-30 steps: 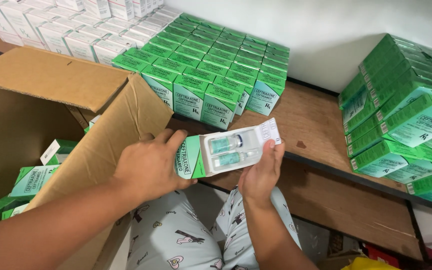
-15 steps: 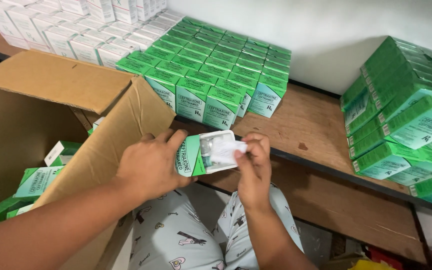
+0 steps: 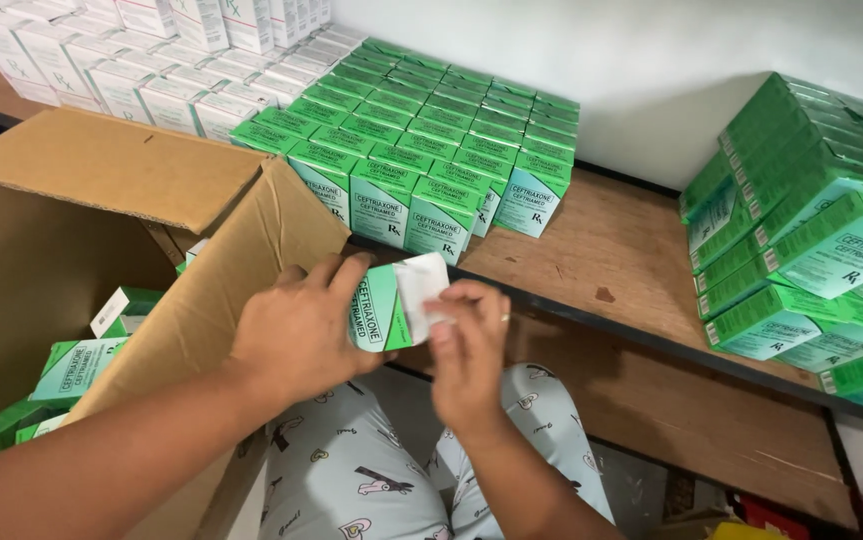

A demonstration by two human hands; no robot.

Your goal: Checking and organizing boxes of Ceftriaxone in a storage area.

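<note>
From the head view, the left hand [image 3: 296, 330] is clamped around a small green carton [image 3: 383, 308] just in front of the wooden shelf [image 3: 601, 250]. The right hand [image 3: 466, 350] pinches its white end flap [image 3: 421, 285]. The carton looks light, thin-walled and easily crushed; holding its long sides seems safest.

Bright, even indoor light from above; soft shadow on the wall [image 3: 651, 110] at 1 o'clock; slight motion blur centrally; mild wide-angle stretch at edges.

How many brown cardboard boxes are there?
1. The big open cardboard box sits at the left beside the left hand, with green cartons inside; others may be out of view.
</note>
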